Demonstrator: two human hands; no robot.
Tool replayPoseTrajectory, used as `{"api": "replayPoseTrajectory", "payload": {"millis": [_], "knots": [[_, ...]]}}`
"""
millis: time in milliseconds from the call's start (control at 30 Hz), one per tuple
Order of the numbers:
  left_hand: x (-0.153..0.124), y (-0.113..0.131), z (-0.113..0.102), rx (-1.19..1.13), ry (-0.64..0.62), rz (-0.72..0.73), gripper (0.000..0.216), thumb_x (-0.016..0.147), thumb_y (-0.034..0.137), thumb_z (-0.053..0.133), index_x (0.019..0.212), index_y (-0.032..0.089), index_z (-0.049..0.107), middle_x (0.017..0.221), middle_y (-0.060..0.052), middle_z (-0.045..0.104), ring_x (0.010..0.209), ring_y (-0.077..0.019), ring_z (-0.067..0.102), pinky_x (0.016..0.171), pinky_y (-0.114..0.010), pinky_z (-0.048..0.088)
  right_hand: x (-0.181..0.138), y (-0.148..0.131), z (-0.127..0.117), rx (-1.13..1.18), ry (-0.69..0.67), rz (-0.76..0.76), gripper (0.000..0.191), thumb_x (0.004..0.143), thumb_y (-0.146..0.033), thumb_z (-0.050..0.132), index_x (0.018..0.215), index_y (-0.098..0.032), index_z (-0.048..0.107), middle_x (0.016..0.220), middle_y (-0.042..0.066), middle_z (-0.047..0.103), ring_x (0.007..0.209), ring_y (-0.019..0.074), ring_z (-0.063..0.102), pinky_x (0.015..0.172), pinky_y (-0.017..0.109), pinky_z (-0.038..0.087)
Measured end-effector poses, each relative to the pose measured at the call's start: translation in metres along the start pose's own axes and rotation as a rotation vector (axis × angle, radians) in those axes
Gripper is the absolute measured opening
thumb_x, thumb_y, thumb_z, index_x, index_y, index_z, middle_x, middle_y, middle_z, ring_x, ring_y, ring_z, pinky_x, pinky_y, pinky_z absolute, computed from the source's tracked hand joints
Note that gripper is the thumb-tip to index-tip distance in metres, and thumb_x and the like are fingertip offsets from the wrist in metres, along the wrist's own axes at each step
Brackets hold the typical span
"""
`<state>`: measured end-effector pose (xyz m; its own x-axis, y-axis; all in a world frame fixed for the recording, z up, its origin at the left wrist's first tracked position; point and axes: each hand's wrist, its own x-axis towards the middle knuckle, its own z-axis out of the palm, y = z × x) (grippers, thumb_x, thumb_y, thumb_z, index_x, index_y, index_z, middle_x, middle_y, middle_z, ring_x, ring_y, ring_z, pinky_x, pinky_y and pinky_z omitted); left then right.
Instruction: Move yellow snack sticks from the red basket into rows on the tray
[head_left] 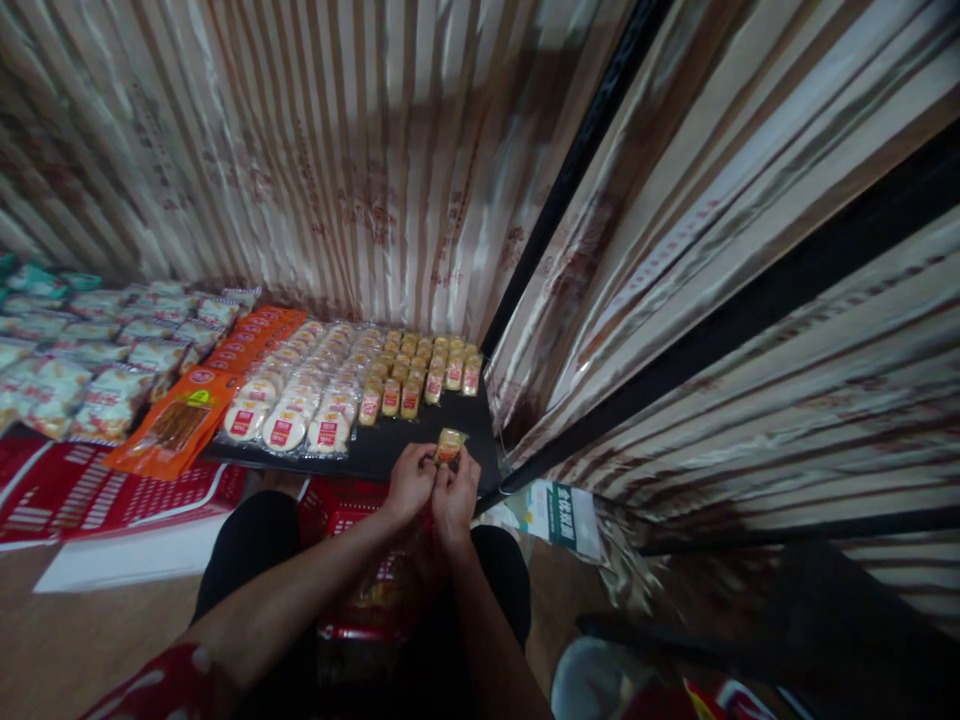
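While the left hand (412, 485) and right hand (456, 495) pinch a small yellow packet (451, 445) at lower centre of frame, the grip looks fingertip-only, so a slip seems possible. Packet's near the worktop's (480, 415) front edge; from where I stand, a fumble could drop it toward the red basket (360, 632), bottom centre. Further up, a careless reach could skew the yellow packet rows (409, 385) or white round packets (283, 428) left of them.
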<state>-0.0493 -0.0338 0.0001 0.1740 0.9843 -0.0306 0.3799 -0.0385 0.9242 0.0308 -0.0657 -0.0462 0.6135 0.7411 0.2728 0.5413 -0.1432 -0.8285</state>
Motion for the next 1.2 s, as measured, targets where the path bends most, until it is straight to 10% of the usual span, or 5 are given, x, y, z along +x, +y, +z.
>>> {"api": "replayPoseTrajectory", "payload": {"millis": [933, 1200], "knots": [[0.087, 0.023, 0.038, 0.019, 0.007, -0.042, 0.030, 0.085, 0.015, 0.046, 0.109, 0.016, 0.063, 0.115, -0.009, 0.064, 0.108, -0.0167, 0.059, 0.101, -0.031, 0.043, 0.104, 0.024, 0.045, -0.046, -0.003, -0.014, 0.057, 0.080, -0.024, 0.044, 0.137, -0.014, 0.043, 0.114, 0.015, 0.055, 0.100, 0.0225, 0.057, 0.087, 0.035, 0.047], [0.092, 0.060, 0.032, -0.012, 0.007, -0.018, 0.033, 0.075, 0.006, 0.051, 0.099, 0.021, 0.068, 0.113, -0.007, 0.067, 0.115, -0.0225, 0.056, 0.108, -0.038, 0.038, 0.123, 0.023, 0.055, -0.096, -0.011, -0.095, 0.055, 0.080, -0.018, 0.041, 0.135, -0.013, 0.044, 0.118, 0.016, 0.057, 0.111, 0.0226, 0.051, 0.096, 0.036, 0.043]]}}
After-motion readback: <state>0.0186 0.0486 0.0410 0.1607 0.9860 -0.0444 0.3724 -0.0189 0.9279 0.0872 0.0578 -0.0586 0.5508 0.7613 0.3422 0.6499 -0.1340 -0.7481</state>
